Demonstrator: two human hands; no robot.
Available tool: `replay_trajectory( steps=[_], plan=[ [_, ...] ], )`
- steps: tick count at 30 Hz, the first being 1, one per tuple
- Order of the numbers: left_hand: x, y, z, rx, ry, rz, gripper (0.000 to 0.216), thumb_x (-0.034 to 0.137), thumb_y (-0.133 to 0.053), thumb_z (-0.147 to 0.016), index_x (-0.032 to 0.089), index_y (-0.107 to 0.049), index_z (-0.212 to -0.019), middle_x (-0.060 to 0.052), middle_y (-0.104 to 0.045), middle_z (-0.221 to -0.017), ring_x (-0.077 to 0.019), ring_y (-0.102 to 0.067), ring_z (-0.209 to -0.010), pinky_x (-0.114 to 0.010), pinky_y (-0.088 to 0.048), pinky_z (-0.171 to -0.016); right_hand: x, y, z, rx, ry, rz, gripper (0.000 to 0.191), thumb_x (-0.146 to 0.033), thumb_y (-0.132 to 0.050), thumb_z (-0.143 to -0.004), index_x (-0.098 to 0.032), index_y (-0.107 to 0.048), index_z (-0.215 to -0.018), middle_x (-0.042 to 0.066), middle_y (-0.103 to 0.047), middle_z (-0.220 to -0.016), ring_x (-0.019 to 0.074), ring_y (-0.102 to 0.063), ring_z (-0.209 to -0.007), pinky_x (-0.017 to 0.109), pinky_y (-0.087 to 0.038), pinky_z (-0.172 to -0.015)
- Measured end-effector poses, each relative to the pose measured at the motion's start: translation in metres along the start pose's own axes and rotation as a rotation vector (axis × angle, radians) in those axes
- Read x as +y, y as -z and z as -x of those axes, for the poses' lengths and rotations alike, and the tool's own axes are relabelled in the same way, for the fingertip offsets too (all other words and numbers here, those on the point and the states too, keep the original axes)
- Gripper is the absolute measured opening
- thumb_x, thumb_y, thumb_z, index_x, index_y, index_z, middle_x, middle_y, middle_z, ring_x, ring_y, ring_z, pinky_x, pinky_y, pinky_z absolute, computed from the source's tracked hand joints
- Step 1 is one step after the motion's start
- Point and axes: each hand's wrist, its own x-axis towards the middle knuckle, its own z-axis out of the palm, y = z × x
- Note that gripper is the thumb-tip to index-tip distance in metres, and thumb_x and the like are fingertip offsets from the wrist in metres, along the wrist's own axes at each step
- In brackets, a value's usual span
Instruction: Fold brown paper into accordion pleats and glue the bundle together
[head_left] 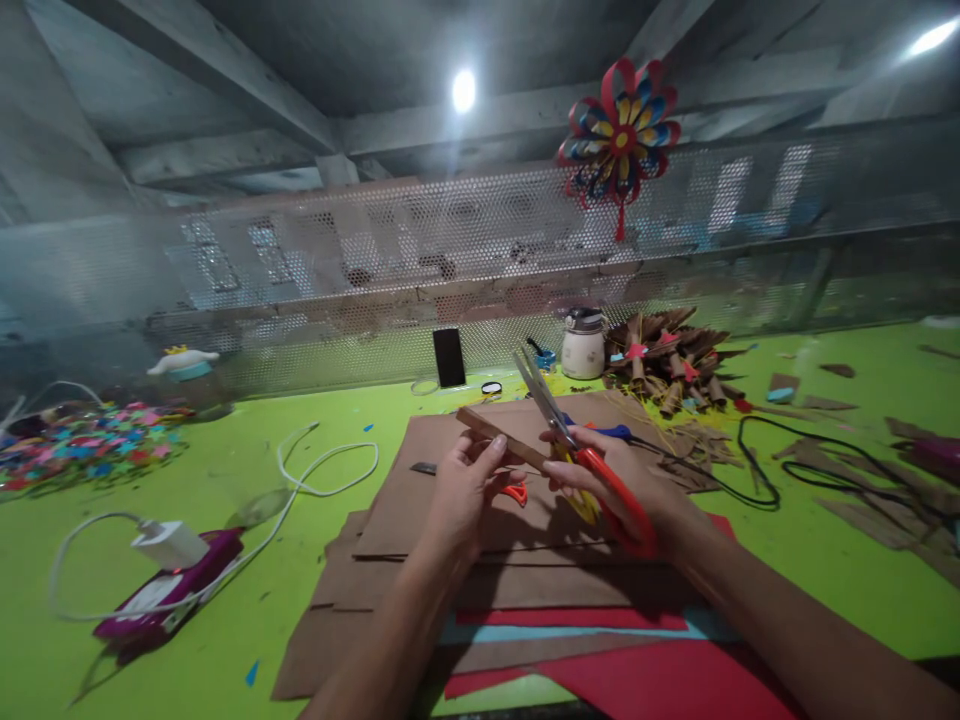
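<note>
My left hand (pixel 463 490) pinches a narrow folded strip of brown paper (pixel 499 437) between thumb and fingers. At the strip's lower right end, the fingertips of my right hand (pixel 611 470) hold it too. A pair of scissors (pixel 541 392) with red-orange handles also sits in my right hand, its blades pointing up and away. Below both hands lies a stack of brown paper sheets (pixel 397 515). A knife-like tool with an orange end (pixel 515 493) rests on the stack, partly hidden by my left hand. Behind my right hand is a blue tool (pixel 615 432) with a black cord.
Red paper (pixel 660 680) lies at the near edge. Rolled brown paper pieces (pixel 667 365) are heaped at back right beside a white jar (pixel 583 345). At left are a purple power strip (pixel 169 590), a white cable (pixel 330 490) and colourful paper stars (pixel 112 440).
</note>
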Motion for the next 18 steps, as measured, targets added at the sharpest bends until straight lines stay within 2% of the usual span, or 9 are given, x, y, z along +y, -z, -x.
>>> replay_trajectory(
  steps=[3,6,10,14,18],
  plan=[
    [0.000,-0.002,0.001,0.012,0.028,0.042,0.024,0.021,-0.067,-0.070,0.013,-0.057,-0.091,-0.006,-0.062,-0.087,-0.0124,-0.060,-0.071,-0.024,-0.053,-0.063,-0.002,-0.003,0.002,0.049,-0.006,-0.078,0.052,-0.040,-0.071,-0.064,-0.019,-0.054,-0.108,0.002,-0.063,-0.084,0.0165,-0.060,-0.071,0.026,-0.044,-0.061],
    [-0.003,-0.004,0.002,-0.039,0.073,0.081,0.022,0.022,-0.067,-0.070,0.012,-0.060,-0.089,-0.006,-0.062,-0.085,-0.0123,-0.060,-0.071,-0.025,-0.053,-0.064,-0.007,-0.004,0.004,0.080,-0.013,-0.058,0.052,-0.040,-0.072,-0.062,-0.020,-0.055,-0.108,0.001,-0.062,-0.079,0.0156,-0.058,-0.067,0.025,-0.044,-0.059],
    [-0.008,-0.007,0.005,-0.091,0.101,0.051,0.023,0.023,-0.065,-0.073,0.011,-0.061,-0.092,-0.008,-0.063,-0.091,-0.0132,-0.060,-0.075,-0.024,-0.052,-0.065,-0.010,-0.004,0.004,0.096,-0.012,-0.009,0.050,-0.040,-0.072,-0.061,-0.022,-0.057,-0.105,0.003,-0.063,-0.086,0.0175,-0.059,-0.069,0.026,-0.044,-0.057],
    [-0.011,-0.008,0.006,-0.088,0.107,0.017,0.023,0.024,-0.064,-0.074,0.010,-0.062,-0.092,-0.009,-0.064,-0.091,-0.0134,-0.060,-0.074,-0.023,-0.051,-0.062,-0.010,-0.003,0.003,0.097,-0.028,0.010,0.051,-0.041,-0.071,-0.062,-0.021,-0.056,-0.106,0.003,-0.064,-0.086,0.0175,-0.060,-0.068,0.027,-0.045,-0.060],
    [-0.011,-0.007,0.005,-0.075,0.104,-0.006,0.023,0.026,-0.062,-0.075,0.010,-0.062,-0.091,-0.009,-0.064,-0.087,-0.0124,-0.059,-0.069,-0.023,-0.051,-0.059,-0.013,-0.003,0.004,0.109,-0.011,0.047,0.051,-0.043,-0.072,-0.060,-0.021,-0.057,-0.104,0.004,-0.064,-0.090,0.0178,-0.060,-0.068,0.027,-0.045,-0.056]
  ],
)
